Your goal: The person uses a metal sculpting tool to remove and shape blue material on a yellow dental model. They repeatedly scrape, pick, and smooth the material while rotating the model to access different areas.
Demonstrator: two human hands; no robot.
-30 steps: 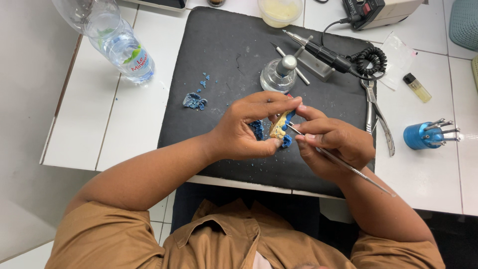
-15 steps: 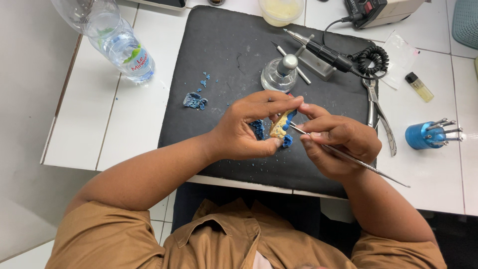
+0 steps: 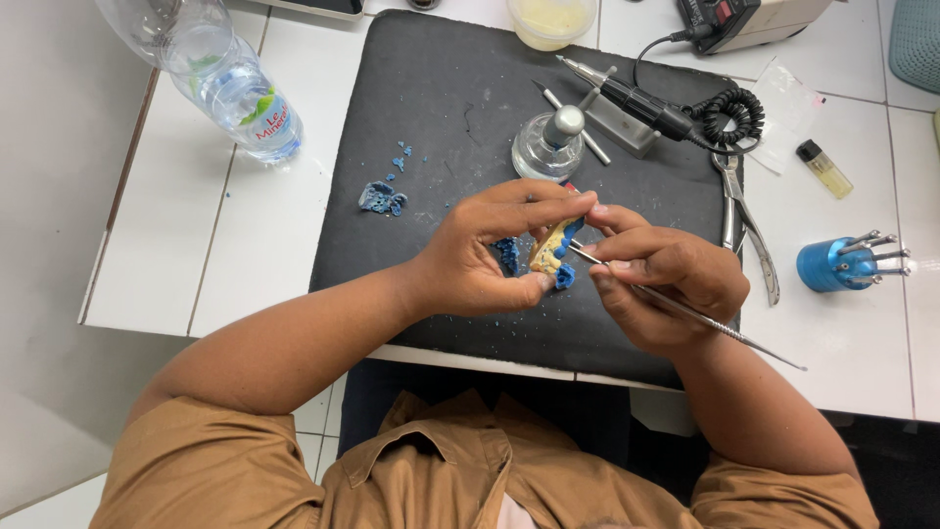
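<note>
White tiled table [image 3: 245,235]: work surface, carries everything listed below.

Black mat [image 3: 460,108]: rectangular, laid across the table's middle, speckled with blue crumbs.

Plastic water bottle [image 3: 220,78]: clear, lying tilted at the table's upper left, off the mat.

Left hand [image 3: 485,255]: closed around a small yellow cast [image 3: 546,251], thumb below and fingers curled over its top, held above the mat's near half.

Right hand [image 3: 666,279]: fingers pinched on a thin metal instrument [image 3: 685,312], held pen-fashion; its tip meets the cast, its long end points out toward the lower right.

Handpiece [image 3: 636,98]: dark, with coiled cord, resting on a metal stand at the mat's upper right.

Pliers [image 3: 746,235]: metal, lying along the mat's right edge.

Glass burner [image 3: 548,147]: round, metal-capped, just beyond the hands.

Blue holder [image 3: 832,264]: cylinder with metal bits, right of the mat.

Yellow cast: part-covered in blue wax, 1 blue lump at its lower end.

Blue wax scraps [image 3: 382,199]: 1 clump on the mat's left side.

Lighter [image 3: 822,168]: small, yellowish, far right.
</note>
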